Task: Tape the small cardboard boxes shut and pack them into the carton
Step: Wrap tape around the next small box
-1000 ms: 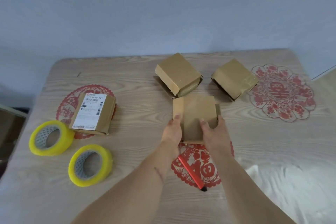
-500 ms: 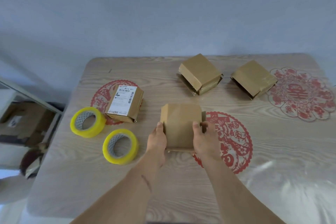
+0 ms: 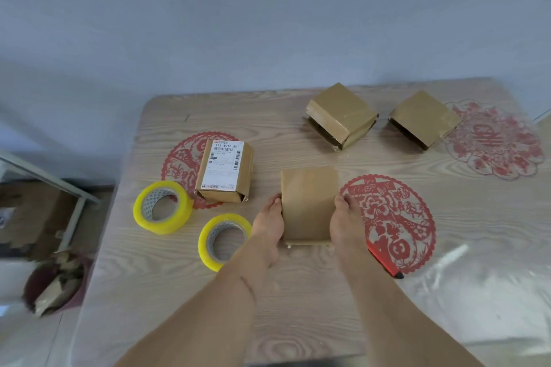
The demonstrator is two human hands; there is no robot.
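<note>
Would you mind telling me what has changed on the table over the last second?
Both hands, left hand and right hand, keep their grip on the plain cardboard box and have slid it left and nearer, off the red paper-cut beside the red marker. The labelled box, two tape rolls and two far boxes stayed put.

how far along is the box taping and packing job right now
Early. Nothing looks packed: no carton is clearly in view on the table. In hand: the left hand and right hand grip a plain box by its sides. Left: both tape rolls lie unused, the two far boxes gape open, and the labelled box waits.
</note>
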